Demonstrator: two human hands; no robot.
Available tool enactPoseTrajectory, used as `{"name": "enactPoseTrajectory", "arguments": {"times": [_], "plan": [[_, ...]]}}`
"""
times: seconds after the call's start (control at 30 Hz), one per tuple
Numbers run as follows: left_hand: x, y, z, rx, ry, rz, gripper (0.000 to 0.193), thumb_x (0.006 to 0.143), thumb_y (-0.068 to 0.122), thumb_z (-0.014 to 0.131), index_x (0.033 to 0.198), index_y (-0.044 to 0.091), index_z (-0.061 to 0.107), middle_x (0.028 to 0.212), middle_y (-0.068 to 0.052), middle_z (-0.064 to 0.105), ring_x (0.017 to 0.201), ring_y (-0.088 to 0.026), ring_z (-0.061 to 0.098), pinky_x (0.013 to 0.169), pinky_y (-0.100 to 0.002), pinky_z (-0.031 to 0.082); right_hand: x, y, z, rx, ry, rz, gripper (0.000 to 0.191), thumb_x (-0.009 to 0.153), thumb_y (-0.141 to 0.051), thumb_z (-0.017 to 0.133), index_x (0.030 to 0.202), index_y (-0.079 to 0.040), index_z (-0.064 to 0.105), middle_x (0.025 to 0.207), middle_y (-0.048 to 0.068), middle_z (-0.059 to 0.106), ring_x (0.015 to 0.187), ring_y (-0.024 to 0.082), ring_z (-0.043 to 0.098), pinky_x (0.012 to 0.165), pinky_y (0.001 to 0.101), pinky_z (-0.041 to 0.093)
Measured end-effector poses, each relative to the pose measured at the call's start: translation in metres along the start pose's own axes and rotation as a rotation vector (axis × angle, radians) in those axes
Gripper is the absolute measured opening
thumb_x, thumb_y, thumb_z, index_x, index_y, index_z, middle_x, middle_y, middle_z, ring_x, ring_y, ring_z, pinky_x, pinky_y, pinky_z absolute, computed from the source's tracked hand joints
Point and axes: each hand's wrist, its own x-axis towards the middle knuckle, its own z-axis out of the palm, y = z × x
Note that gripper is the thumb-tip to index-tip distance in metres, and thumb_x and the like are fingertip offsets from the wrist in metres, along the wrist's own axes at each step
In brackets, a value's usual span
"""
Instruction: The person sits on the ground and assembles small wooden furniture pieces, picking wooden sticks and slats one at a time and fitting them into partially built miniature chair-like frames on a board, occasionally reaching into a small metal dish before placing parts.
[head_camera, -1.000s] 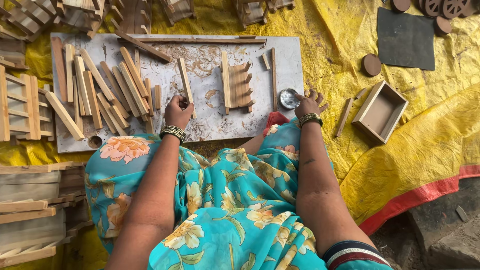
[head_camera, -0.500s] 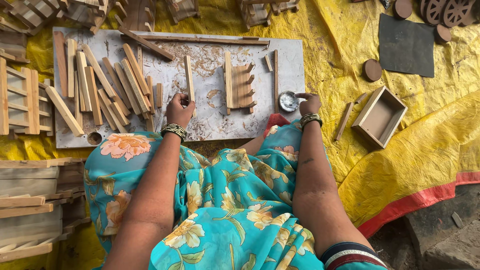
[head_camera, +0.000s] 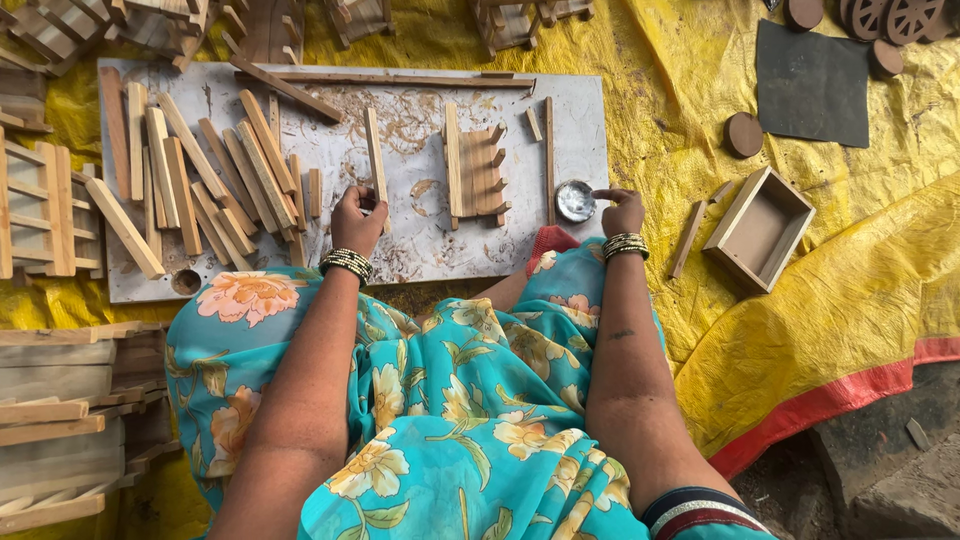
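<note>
A pale grey rectangular work board (head_camera: 420, 255), smeared with dried glue and sawdust, lies across a yellow tarpaulin (head_camera: 680, 90) and serves as the centre of everything here. On the board's middle, the left hand (head_camera: 357, 218) is curled closed around the near end of a thin light-wood strip (head_camera: 375, 155), which lies flat and points toward the board's far edge. Just right of that strip sits a small comb-like wooden rack (head_camera: 475, 172), an upright slat with short rungs sticking out to the right. At the board's right near corner stands a small round shiny metal tin (head_camera: 576, 200); the right hand (head_camera: 622, 212) is beside it, loosely fisted, its forefinger stretched out to the tin's rim, holding nothing. On the board's left part lies a loose heap of plain wooden slats (head_camera: 200, 175). Off the board's right edge, on the tarpaulin, rests an open shallow wooden box (head_camera: 760, 228), tilted at an angle, with a dark grey square sheet (head_camera: 812, 85) beyond it and a brown wooden disc (head_camera: 743, 134) between them. No labels or signs can be made out.
</note>
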Motion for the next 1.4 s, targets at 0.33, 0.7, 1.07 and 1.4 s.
{"name": "enactPoseTrajectory", "arguments": {"times": [0.33,0.7,1.07,1.4], "plan": [[0.0,-0.003,0.001,0.018,0.016,0.021,0.02,0.089,0.02,0.074,0.1,0.006,0.066,0.087,-0.006,0.075,0.072,-0.017,0.072,0.065,-0.033,0.056,-0.02,-0.023,0.011,-0.553,-0.232,-0.142,0.042,0.069,-0.021,0.085,0.108,-0.034,0.077,0.137,0.003,0.046,0.138,0.033,0.035,0.118,0.068,0.018],[0.0,0.0,0.005,-0.033,0.012,-0.002,0.021,0.089,0.019,0.075,0.1,0.004,0.066,0.085,-0.006,0.073,0.066,-0.016,0.071,0.059,-0.032,0.057,-0.011,-0.023,0.022,-0.603,-0.154,-0.242,0.041,0.071,-0.02,0.084,0.109,-0.03,0.076,0.136,0.004,0.047,0.14,0.032,0.034,0.12,0.0618,0.015],[0.0,0.001,0.004,-0.089,0.007,-0.008,0.021,0.091,0.017,0.072,0.103,0.002,0.066,0.086,-0.007,0.073,0.066,-0.013,0.07,0.057,-0.029,0.058,-0.014,-0.03,0.026,-0.71,-0.272,-0.151,0.028,0.078,-0.022,0.081,0.104,-0.031,0.08,0.133,0.004,0.048,0.141,0.031,0.032,0.122,0.0624,0.013],[-0.001,0.002,0.004,-0.133,-0.018,-0.027,0.02,0.092,0.015,0.071,0.103,0.0,0.065,0.085,-0.008,0.072,0.065,-0.013,0.07,0.055,-0.03,0.06,-0.012,-0.038,0.019,-0.417,-0.118,0.009,0.039,0.07,-0.009,0.078,0.107,-0.023,0.072,0.128,0.006,0.05,0.128,0.031,0.043,0.11,0.055,0.034]]}}
